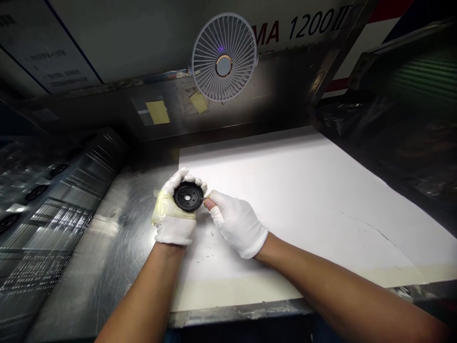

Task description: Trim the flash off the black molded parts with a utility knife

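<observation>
Black disc (186,204) sits up in the left hand (174,220), over the left edge of a white sheet (303,209), its face with the ring of small holes and the open centre turned toward the person. That hand is curled around the disc's edge, gripping it in a white glove with a yellowish wrap. The right hand (238,224), gloved too but with the thumb tip bare, pinches a thin implement (203,198) against the disc's rim; from here it's too small to make out properly. Under the sheet lies a metal tabletop (121,238), bare and scuffed on the left, beside a blurred rack (76,205) with dark round pieces (36,192). Beyond, a round fan (224,45) faces the person.
</observation>
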Demonstrator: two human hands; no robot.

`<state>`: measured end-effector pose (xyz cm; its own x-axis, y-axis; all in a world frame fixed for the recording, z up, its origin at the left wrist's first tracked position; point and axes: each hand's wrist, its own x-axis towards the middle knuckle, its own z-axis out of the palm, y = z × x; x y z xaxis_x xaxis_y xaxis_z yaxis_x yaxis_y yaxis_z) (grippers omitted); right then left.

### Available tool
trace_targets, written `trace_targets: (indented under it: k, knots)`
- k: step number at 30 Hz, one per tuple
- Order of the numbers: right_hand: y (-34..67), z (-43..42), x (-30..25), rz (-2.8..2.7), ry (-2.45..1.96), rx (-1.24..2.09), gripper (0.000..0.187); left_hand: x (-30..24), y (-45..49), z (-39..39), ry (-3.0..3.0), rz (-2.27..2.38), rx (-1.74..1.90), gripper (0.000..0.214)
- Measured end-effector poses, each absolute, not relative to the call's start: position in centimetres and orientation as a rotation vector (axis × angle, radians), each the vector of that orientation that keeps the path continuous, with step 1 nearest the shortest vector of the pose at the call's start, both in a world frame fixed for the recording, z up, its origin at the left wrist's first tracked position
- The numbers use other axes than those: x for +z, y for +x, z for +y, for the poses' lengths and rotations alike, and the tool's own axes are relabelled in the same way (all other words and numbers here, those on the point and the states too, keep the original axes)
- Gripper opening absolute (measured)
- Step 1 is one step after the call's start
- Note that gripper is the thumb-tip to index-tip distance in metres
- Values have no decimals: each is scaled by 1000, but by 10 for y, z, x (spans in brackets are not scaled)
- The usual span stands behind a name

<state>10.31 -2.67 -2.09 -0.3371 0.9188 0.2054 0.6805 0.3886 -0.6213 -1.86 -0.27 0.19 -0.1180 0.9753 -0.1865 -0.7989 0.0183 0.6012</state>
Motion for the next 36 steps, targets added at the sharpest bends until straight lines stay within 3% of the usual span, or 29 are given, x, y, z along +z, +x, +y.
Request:
trace_targets:
  k: [7,12,20,28,36]
  knots:
    - [92,-38,-23,-2231,-1252,514,21,-3,-18,-2,391,619,1687,4]
    - [97,-36,-20,-2198,-1179,635,19,-4,-24,-6,420,653,1496,26]
    - [103,-27,-20,-1979,-1158,893,25,1,-22,-3,425,593,1553,6]
    - [106,-25,-20,-2003,-1240,767,20,-3,-21,-11,439,674,1430,24]
    - [107,-28,-15,-2097,-1392,560,22,0,-17,-10,444,680,1602,10]
